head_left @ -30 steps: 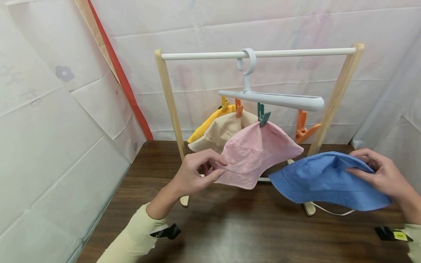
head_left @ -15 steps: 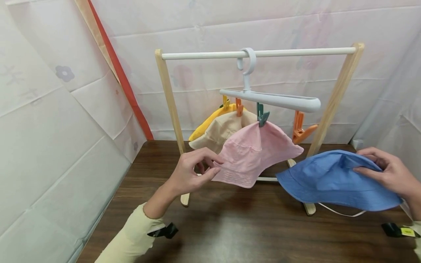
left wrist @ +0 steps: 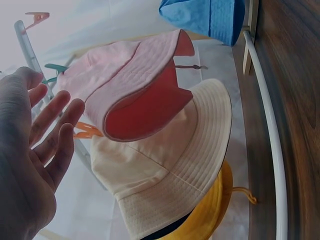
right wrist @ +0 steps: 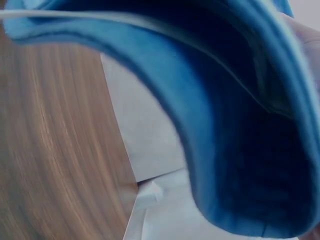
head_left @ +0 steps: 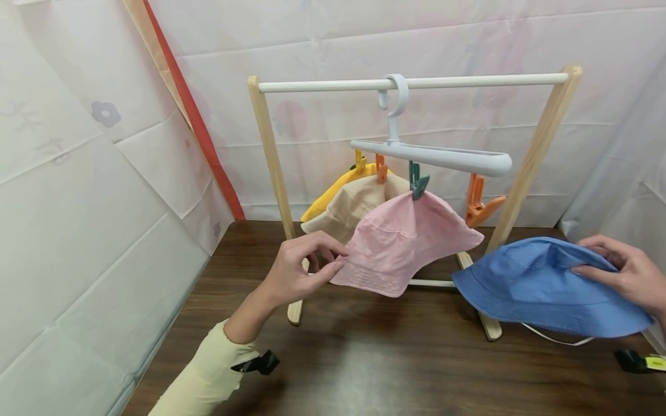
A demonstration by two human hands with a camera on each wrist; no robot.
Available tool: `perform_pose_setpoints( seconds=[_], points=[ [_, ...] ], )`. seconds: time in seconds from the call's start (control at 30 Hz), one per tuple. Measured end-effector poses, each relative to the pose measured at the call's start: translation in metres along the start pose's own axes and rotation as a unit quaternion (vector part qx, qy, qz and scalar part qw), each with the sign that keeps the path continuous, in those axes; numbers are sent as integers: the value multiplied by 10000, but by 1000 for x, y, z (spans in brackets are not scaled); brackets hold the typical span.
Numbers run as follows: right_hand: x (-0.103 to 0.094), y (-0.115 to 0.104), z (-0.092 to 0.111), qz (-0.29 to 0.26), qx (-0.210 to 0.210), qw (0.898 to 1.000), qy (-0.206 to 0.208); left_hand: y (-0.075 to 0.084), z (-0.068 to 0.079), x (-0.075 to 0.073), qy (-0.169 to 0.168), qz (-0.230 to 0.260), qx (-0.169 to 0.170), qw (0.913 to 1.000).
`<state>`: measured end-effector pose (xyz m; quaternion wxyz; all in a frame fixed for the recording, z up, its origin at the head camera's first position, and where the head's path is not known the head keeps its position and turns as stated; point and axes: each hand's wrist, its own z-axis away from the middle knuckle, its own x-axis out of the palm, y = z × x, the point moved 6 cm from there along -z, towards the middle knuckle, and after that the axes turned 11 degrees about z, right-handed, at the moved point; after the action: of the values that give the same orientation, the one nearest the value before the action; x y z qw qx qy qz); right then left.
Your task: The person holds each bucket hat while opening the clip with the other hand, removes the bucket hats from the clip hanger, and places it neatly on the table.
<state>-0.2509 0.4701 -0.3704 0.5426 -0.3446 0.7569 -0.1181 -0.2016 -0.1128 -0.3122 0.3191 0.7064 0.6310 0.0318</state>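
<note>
My right hand (head_left: 626, 271) pinches the crown of a blue bucket hat (head_left: 546, 289), thumb on the near side, at the right of the head view. A thin white cord dangles beneath its brim. The right wrist view looks into the hat's dark inside (right wrist: 250, 150). My left hand (head_left: 299, 268) is beside the left brim of a pink bucket hat (head_left: 400, 242), fingers loosely bent and holding nothing. In the left wrist view those fingers (left wrist: 67, 120) are spread apart from the pink cloth. A green clip (head_left: 418, 182) grips the pink hat's top.
A white hanger (head_left: 437, 155) hooks over the rack's white bar (head_left: 322, 86). Beige (head_left: 346, 208) and yellow (head_left: 333, 193) hats hang clipped behind the pink one. An orange clip (head_left: 478, 202) with no hat hangs at the hanger's right end. The rack stands on a brown wooden table (head_left: 364, 358).
My right hand has drawn the blue hat to the right, away from the pink hat. My left hand has shifted slightly left. The clipped hats hang much as before.
</note>
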Motion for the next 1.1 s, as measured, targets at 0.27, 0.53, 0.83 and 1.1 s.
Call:
perform_pose_setpoints(
  seconds=[0.27,0.53,0.83,1.1],
  points=[
    [-2,20,-1,106,468,9985,-265,-3,3,-6,97,-174,-64,9998],
    [1,34,6,26,673,9966,-473,-6,6,-12,213,-179,-179,9995],
    [4,42,8,53,620,9965,-563,-8,4,-14,442,-154,-327,9984],
    [4,50,9,491,918,9914,-796,-9,2,-17,599,-297,-586,9960]
  ],
)
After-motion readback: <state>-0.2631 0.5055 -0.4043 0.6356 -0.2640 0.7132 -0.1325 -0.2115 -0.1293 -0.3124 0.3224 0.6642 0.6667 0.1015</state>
